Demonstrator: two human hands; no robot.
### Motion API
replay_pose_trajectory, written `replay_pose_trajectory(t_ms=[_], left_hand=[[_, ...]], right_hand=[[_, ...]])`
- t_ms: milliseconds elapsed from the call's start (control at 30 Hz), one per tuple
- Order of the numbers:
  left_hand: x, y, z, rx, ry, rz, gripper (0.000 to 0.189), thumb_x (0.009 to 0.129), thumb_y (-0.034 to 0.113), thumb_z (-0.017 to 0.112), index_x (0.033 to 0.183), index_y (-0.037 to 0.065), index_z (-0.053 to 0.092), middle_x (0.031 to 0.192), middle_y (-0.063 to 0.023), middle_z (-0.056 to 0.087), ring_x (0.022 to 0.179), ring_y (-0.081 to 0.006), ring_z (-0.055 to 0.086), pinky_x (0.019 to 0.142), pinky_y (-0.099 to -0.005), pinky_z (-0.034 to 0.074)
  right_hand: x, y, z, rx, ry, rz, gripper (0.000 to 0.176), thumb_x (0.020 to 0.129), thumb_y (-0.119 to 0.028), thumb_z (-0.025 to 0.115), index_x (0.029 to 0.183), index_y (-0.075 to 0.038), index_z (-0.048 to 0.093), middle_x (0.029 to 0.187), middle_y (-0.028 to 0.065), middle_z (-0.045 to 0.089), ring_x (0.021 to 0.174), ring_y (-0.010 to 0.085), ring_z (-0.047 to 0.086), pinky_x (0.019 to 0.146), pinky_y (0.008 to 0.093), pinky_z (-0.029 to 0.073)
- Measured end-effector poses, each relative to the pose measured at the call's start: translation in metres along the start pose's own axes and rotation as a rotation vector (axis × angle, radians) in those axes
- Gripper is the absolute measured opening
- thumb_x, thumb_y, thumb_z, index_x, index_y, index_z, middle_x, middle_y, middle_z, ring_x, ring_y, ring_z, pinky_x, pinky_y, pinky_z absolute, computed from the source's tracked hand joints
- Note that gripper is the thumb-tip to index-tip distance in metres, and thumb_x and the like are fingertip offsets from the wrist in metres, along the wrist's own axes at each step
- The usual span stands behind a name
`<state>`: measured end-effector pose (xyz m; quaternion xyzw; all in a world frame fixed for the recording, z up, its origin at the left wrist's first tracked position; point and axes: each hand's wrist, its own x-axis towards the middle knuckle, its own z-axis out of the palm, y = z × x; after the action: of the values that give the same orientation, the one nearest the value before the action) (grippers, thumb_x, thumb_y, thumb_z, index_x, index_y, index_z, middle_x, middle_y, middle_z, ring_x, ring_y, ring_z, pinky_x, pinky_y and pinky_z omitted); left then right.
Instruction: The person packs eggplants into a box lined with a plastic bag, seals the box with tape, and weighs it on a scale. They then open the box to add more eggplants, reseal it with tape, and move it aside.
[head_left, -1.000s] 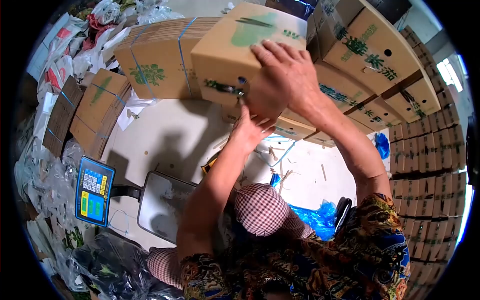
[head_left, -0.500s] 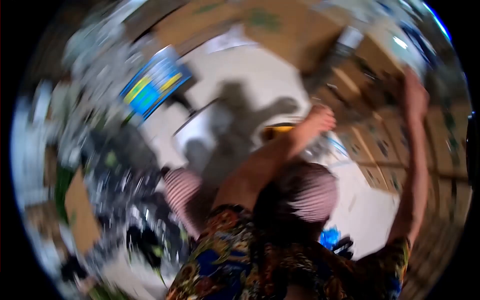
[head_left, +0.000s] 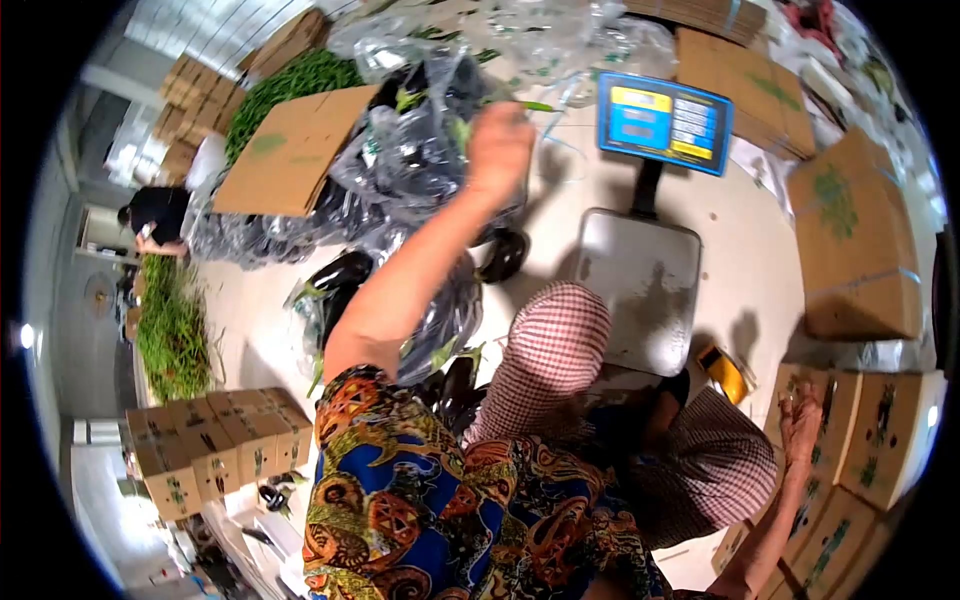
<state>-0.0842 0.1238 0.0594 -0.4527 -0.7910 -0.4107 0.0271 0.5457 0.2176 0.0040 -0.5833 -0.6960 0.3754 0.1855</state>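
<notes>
My left hand [head_left: 500, 148] is stretched out over clear plastic bags of dark eggplants [head_left: 405, 150], its fingers smeared by motion. A slim green thing [head_left: 535, 106] shows at its fingertips; whether it is held is unclear. My right hand [head_left: 800, 415] lies on a cardboard box [head_left: 835, 400] at the right, fingers a little apart. Between my hands stands a scale with a bare metal platform [head_left: 640, 290] and a blue display [head_left: 665, 122]. A yellow tape roll [head_left: 723, 375] sits on the floor near my right hand. Loose eggplants [head_left: 503, 255] lie left of the platform.
Flat cardboard [head_left: 295, 150] lies on the bags. Green vegetables are heaped behind it and at the far left [head_left: 172, 330]. Stacked boxes [head_left: 215, 445] stand at lower left, a large carton [head_left: 855, 235] at right. Another person [head_left: 158, 215] in dark clothing bends at the far left.
The view has swung left, bringing the bags and scale platform into clearer sight. My left hand has gone from near the tape to over the bags; my right hand is now lower, on a box.
</notes>
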Motion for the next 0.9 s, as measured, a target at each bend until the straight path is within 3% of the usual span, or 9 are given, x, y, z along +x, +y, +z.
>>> replay_pose_trajectory(t_ms=[67, 133, 233, 267, 467, 667, 767, 833, 900], left_hand=[[-0.005, -0.111, -0.065, -0.098, 0.471, -0.268, 0.039, 0.080, 0.012, 0.069, 0.114, -0.002, 0.056, 0.111, -0.0143, 0.061, 0.100, -0.0237, 0.057, 0.090, -0.0343, 0.044], [-0.029, -0.195, -0.146, 0.060, 0.619, -0.144, 0.051, 0.075, 0.012, 0.073, 0.121, -0.001, 0.054, 0.116, -0.0178, 0.061, 0.106, -0.0281, 0.057, 0.092, -0.0382, 0.045], [-0.051, -0.247, -0.218, 0.227, 0.864, -1.195, 0.076, 0.074, 0.031, 0.080, 0.132, 0.002, 0.042, 0.128, -0.0203, 0.055, 0.112, -0.0312, 0.056, 0.093, -0.0393, 0.048], [-0.074, -0.378, -0.235, -0.113, 0.943, -0.861, 0.077, 0.075, 0.032, 0.080, 0.132, 0.004, 0.037, 0.121, -0.0194, 0.056, 0.105, -0.0325, 0.058, 0.088, -0.0441, 0.051], [-0.060, -0.378, -0.267, -0.884, 0.765, -1.018, 0.044, 0.086, 0.032, 0.070, 0.116, 0.007, 0.050, 0.104, -0.0140, 0.059, 0.085, -0.0294, 0.060, 0.071, -0.0441, 0.057], [-0.047, -0.422, -0.278, -1.003, 0.653, -0.900, 0.029, 0.088, 0.027, 0.068, 0.106, 0.006, 0.058, 0.092, -0.0106, 0.062, 0.080, -0.0253, 0.062, 0.062, -0.0391, 0.058], [-0.043, -0.319, -0.285, -1.213, 0.749, -0.759, 0.022, 0.091, 0.013, 0.062, 0.109, 0.002, 0.057, 0.095, -0.0113, 0.064, 0.085, -0.0269, 0.063, 0.071, -0.0400, 0.058], [-0.054, -0.280, -0.294, -1.428, 0.773, -0.680, 0.021, 0.092, 0.006, 0.058, 0.111, -0.002, 0.055, 0.101, -0.0147, 0.063, 0.092, -0.0289, 0.063, 0.078, -0.0403, 0.057], [-0.085, -0.246, -0.291, -1.723, 0.598, -0.527, 0.025, 0.091, 0.007, 0.059, 0.113, -0.004, 0.052, 0.106, -0.0173, 0.060, 0.096, -0.0294, 0.061, 0.078, -0.0392, 0.058]], right_hand=[[0.008, 0.021, 0.012, -0.327, -0.148, -0.144, 0.037, 0.094, -0.025, 0.057, 0.119, 0.003, 0.058, 0.110, 0.0165, 0.064, 0.078, 0.0185, 0.062, 0.065, 0.0332, 0.049], [0.011, 0.012, 0.022, -0.371, -0.219, -0.122, 0.036, 0.092, -0.023, 0.060, 0.117, 0.003, 0.059, 0.107, 0.0171, 0.065, 0.079, 0.0187, 0.062, 0.066, 0.0337, 0.049], [-0.007, -0.021, 0.043, -0.267, -0.192, 0.019, 0.030, 0.089, -0.016, 0.063, 0.113, 0.002, 0.061, 0.098, 0.0166, 0.067, 0.078, 0.0179, 0.062, 0.067, 0.0324, 0.049], [-0.007, -0.003, 0.045, -0.145, -0.232, 0.037, 0.038, 0.091, -0.027, 0.059, 0.117, 0.001, 0.058, 0.107, 0.0150, 0.062, 0.091, 0.0200, 0.058, 0.078, 0.0346, 0.046], [0.030, 0.131, 0.007, 0.120, -0.381, 0.108, 0.066, 0.094, -0.059, 0.043, 0.129, -0.004, 0.049, 0.134, 0.0106, 0.047, 0.123, 0.0241, 0.045, 0.105, 0.0415, 0.036], [0.019, 0.081, 0.026, 0.107, -0.092, -0.048, 0.021, 0.087, -0.007, 0.063, 0.107, -0.001, 0.065, 0.099, 0.0138, 0.069, 0.083, 0.0218, 0.065, 0.069, 0.0322, 0.054], [0.014, 0.057, 0.035, 0.304, 0.003, -0.131, 0.022, 0.088, -0.009, 0.061, 0.108, -0.001, 0.065, 0.101, 0.0123, 0.068, 0.085, 0.0228, 0.065, 0.072, 0.0331, 0.054], [0.052, 0.050, 0.007, 0.759, -0.440, 0.022, 0.026, 0.094, -0.014, 0.056, 0.113, 0.003, 0.061, 0.105, 0.0113, 0.066, 0.094, 0.0218, 0.062, 0.082, 0.0315, 0.050], [0.046, -0.045, 0.024, 0.180, -0.302, -0.222, 0.028, 0.094, -0.014, 0.057, 0.115, 0.004, 0.060, 0.107, 0.0112, 0.065, 0.096, 0.0194, 0.060, 0.085, 0.0303, 0.047]])
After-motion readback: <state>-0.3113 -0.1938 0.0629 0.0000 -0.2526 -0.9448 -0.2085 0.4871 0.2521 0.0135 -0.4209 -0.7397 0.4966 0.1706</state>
